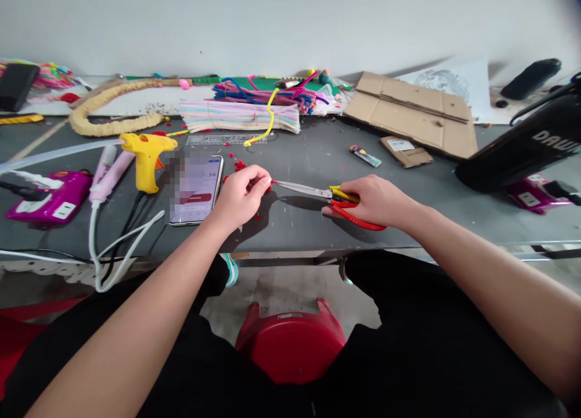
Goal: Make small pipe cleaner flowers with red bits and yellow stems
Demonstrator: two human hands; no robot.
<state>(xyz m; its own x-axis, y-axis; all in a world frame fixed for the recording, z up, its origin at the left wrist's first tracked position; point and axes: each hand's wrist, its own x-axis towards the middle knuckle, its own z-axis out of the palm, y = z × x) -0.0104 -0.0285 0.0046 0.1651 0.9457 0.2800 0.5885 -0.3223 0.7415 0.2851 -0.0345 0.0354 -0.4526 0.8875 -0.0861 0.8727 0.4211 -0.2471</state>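
While the right hand [363, 199] is holding red-and-yellow-handled scissors [323, 193] at frame centre, the left hand [242, 197] is pinching a small red piece [273, 181] at their tips; red scraps [239, 165] are lying on the desk [436, 191], mid-frame; a phone [206, 185] is resting left of centre; a yellow glue gun [146, 163] is lying left of the phone

Bare forearms [170, 291] angled inward, left fingers [259, 175] pinched together, right fingers [357, 188] curled

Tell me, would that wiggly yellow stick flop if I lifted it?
Probably not much: the yellow stick has kinks where it crosses the pale bundle. It looks thin, so likely light. Its curves should hinder rolling.
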